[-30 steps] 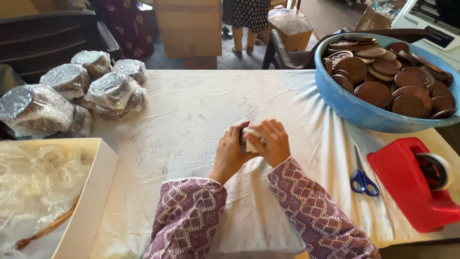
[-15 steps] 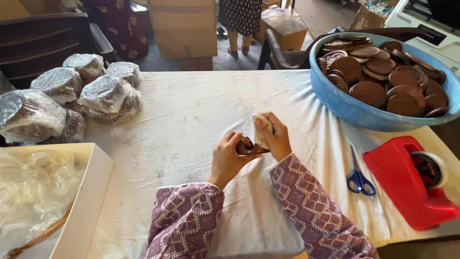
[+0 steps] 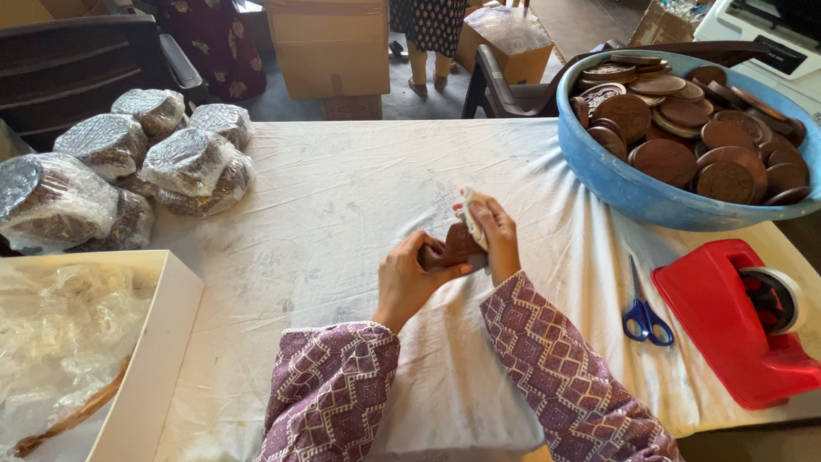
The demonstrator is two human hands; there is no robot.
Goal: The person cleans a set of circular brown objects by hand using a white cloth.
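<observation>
My left hand (image 3: 409,275) grips a small stack of brown round discs (image 3: 451,246) on edge, just above the white tablecloth (image 3: 342,197). My right hand (image 3: 496,235) presses a small pale cloth (image 3: 473,221) against the top disc's face. Both hands meet at the middle of the table. Both sleeves are purple with a white pattern.
A blue basin (image 3: 633,192) heaped with several brown discs stands at the right rear. Blue-handled scissors (image 3: 643,312) and a red tape dispenser (image 3: 742,321) lie right of my hands. Plastic-wrapped disc bundles (image 3: 184,158) sit at the left rear; a white box (image 3: 145,359) with clear plastic is near left.
My right hand has shifted the pale cloth across the disc, from the left side to the upper right. The left hand has turned the discs slightly.
</observation>
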